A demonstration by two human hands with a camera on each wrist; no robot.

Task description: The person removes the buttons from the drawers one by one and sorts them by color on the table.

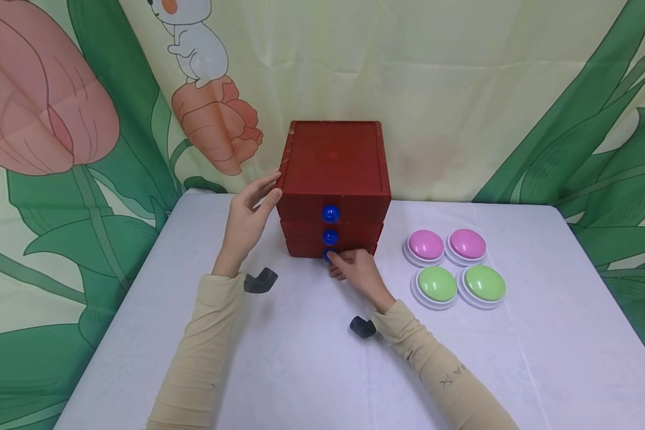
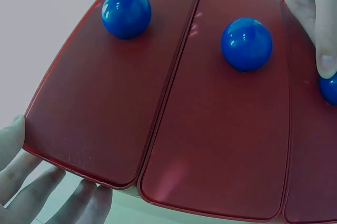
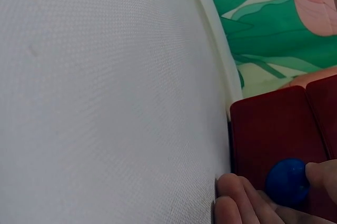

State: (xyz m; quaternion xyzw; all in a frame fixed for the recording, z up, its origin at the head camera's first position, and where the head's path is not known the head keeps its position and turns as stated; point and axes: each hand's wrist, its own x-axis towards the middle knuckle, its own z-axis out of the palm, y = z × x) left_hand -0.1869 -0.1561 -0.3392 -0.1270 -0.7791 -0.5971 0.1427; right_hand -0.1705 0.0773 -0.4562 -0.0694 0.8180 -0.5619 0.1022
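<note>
A dark red box of three stacked drawers [image 1: 333, 158] stands at the back middle of the table, each drawer front bearing a round blue knob. My left hand [image 1: 247, 218] rests against the box's left side near the top, thumb by the front edge. In the left wrist view its fingers [image 2: 34, 195] lie fairly straight along that side. At the lowest drawer, my right hand [image 1: 361, 273] pinches the bottom knob [image 3: 287, 183] between thumb and fingers. The middle knob [image 1: 330, 237] and the top knob [image 1: 330, 214] are untouched. All drawers look closed.
Right of the box sit two pink push buttons [image 1: 426, 245] and two green push buttons [image 1: 437, 283] on white bases. A white cloth covers the table [image 1: 301, 358]. Behind it hangs a patterned curtain [image 1: 435, 119]. Black curved pieces [image 1: 260, 280] show at both wrists.
</note>
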